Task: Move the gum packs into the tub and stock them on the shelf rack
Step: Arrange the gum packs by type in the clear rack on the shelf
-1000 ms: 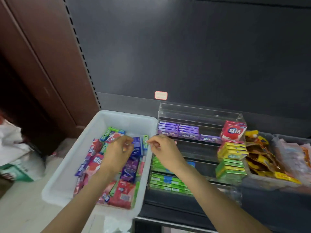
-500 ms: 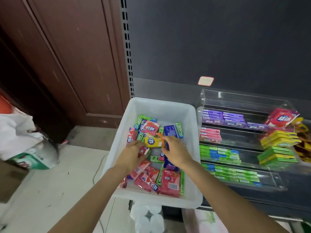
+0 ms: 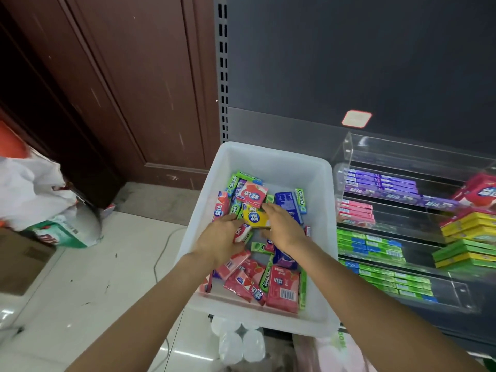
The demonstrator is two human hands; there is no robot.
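Observation:
A white plastic tub [image 3: 271, 159] holds several loose gum packs in pink, green, blue and purple. Both my hands are inside it, over the middle of the pile. My right hand [image 3: 283, 228] pinches the right edge of a yellow gum pack [image 3: 256, 217]. My left hand [image 3: 221, 238] is curled over a pink-and-white gum pack [image 3: 241, 233], just left of the yellow one. To the right stands a clear acrylic shelf rack [image 3: 349, 149] with rows of purple packs [image 3: 381, 183], pink packs [image 3: 354, 212] and green packs [image 3: 370, 245].
Stacked yellow and green boxes [image 3: 467, 237] and a red box [image 3: 480, 191] sit at the rack's right end. A brown wooden door [image 3: 120, 89] is on the left, with white bags [image 3: 40, 200] on the tiled floor. Wrapped white rolls [image 3: 239, 342] lie below the tub.
My right hand left the rack and came into the tub beside the left hand, onto the yellow pack. The view swung left, toward the tub.

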